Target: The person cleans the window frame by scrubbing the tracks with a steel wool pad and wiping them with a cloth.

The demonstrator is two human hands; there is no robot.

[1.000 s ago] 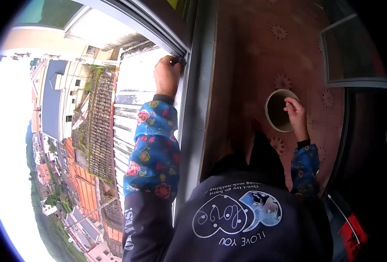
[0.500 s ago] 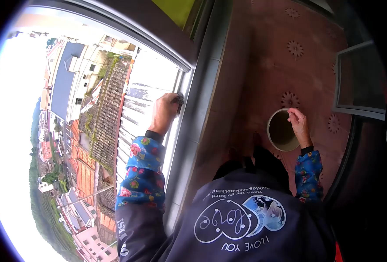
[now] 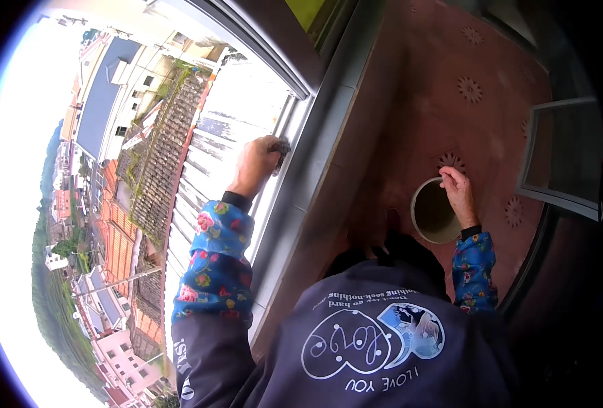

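Note:
My left hand (image 3: 257, 165) is closed around a dark, wiry scouring pad (image 3: 280, 155). It presses the pad against the white window frame (image 3: 292, 129), in the track beside the sill. Lower down on my right, my right hand (image 3: 459, 194) has its fingers curled at the rim of a pale round bucket (image 3: 420, 228). The hand covers part of that rim, so the exact grip is hidden. The bucket's inside looks dull brownish; whether it rests on the floor I cannot tell.
A grey tiled sill (image 3: 315, 160) runs alongside the open window. Outside lie a white corrugated roof (image 3: 209, 136) and several buildings far below. The reddish floor (image 3: 410, 115) has flower patterns. A framed panel (image 3: 563, 153) stands at the right.
The view has tilted and shifted slightly. My left hand still has the pad against the frame, and my right hand stays at the bucket's rim.

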